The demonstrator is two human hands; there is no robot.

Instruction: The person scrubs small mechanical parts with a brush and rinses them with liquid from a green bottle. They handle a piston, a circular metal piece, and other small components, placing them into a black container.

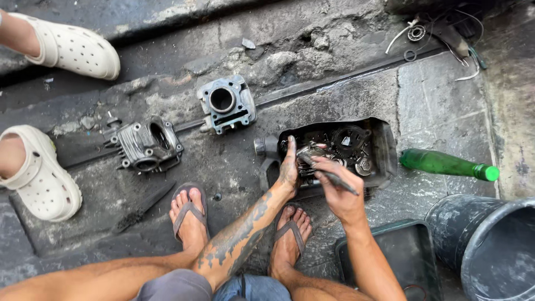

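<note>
Both hands [317,175] inside tray [390,159] rim

Your left hand [289,170] presses a metal part [310,151] inside the greasy black tray [386,146] of engine pieces, while your right hand [339,192] grips a dark brush [329,174] beside it. A green bottle [446,164] lies just right.

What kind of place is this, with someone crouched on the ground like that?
Most likely an informal street-side or yard repair spot for small engines. Greasy engine parts lie straight on cracked concrete: a cylinder block, a cylinder head, and a black tray of oily parts that both hands work over, the right hand holding a tool.
</note>
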